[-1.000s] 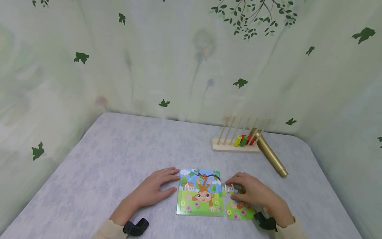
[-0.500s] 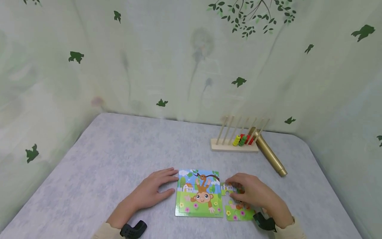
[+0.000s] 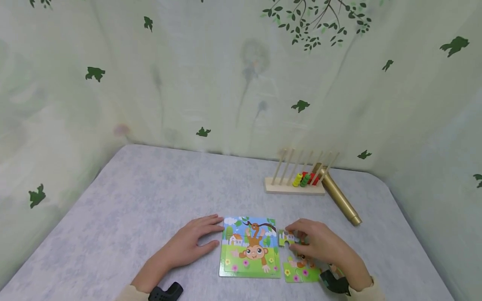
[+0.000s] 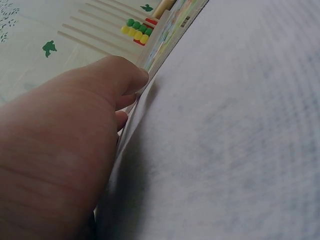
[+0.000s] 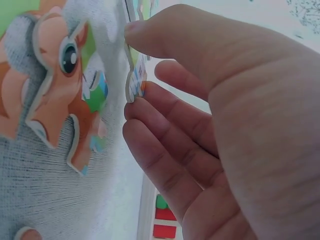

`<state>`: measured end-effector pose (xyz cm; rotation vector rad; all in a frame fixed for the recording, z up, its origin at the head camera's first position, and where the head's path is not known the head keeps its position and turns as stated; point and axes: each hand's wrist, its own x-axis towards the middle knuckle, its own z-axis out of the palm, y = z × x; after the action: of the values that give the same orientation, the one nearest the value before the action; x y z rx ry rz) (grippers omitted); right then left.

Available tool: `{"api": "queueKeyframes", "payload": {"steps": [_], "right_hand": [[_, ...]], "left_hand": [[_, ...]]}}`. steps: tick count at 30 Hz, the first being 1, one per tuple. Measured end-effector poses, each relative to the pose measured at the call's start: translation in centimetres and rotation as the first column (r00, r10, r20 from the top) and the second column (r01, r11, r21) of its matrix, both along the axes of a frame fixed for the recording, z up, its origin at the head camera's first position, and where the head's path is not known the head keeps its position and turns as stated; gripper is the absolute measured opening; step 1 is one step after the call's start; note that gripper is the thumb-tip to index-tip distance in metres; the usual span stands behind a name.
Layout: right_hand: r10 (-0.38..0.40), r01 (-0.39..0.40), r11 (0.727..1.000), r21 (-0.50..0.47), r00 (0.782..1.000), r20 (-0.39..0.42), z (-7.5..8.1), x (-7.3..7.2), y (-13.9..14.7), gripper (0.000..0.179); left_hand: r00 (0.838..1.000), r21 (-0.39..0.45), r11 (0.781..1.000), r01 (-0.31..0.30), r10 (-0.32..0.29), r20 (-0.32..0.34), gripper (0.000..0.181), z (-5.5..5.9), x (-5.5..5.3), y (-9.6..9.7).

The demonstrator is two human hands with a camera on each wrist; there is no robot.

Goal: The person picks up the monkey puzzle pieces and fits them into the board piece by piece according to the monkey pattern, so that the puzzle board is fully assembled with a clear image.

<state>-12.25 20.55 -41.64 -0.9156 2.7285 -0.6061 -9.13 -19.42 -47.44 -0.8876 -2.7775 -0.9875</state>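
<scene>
A square monkey puzzle [image 3: 250, 248] lies flat, its picture filled in. My left hand [image 3: 192, 242] rests beside its left edge, fingers extended, the fingertips at the border; in the left wrist view the thumb [image 4: 132, 77] meets the puzzle's side. Right of the board, my right hand [image 3: 320, 240] pinches a puzzle piece [image 3: 283, 238] with a little house on it, between thumb and fingers. In the right wrist view that same piece [image 5: 135, 82] shows edge-on between them. More joined pieces [image 3: 299, 274] with flowers lie below this hand, partly covered by it.
Toward the back right stands a wooden peg rack [image 3: 293, 189] with yellow, green and red beads. A gold-coloured tube [image 3: 342, 200] leans against or lies just behind its right end. A patterned cloth wall [image 3: 169, 83] rises behind the table.
The head view shifts slightly. Both hands and the puzzle keep their places relative to each other.
</scene>
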Motion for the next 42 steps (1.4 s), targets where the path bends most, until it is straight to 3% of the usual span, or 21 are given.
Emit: {"api": "queueKeyframes", "payload": {"steps": [8, 25, 42], "right_hand": [[-0.003, 0.003, 1.0, 0.006, 1.0, -0.015, 0.5, -0.1, -0.4, 0.037], [0.092, -0.094, 0.995, -0.014, 0.99, -0.103, 2.1, -1.1, -2.5, 0.034], [0.115, -0.116, 0.993, -0.019, 0.993, -0.029, 4.3, -2.5, -4.8, 0.034]], "left_hand": [[1.0, 0.012, 1.0, 0.002, -0.003, 0.027, 0.04, 0.2, 0.1, 0.1], [1.0, 0.004, 1.0, 0.013, -0.013, 0.021, 0.044, 0.2, 0.0, -0.2], [1.0, -0.004, 1.0, 0.013, -0.013, -0.007, 0.051, 0.1, -0.1, -0.2]]}}
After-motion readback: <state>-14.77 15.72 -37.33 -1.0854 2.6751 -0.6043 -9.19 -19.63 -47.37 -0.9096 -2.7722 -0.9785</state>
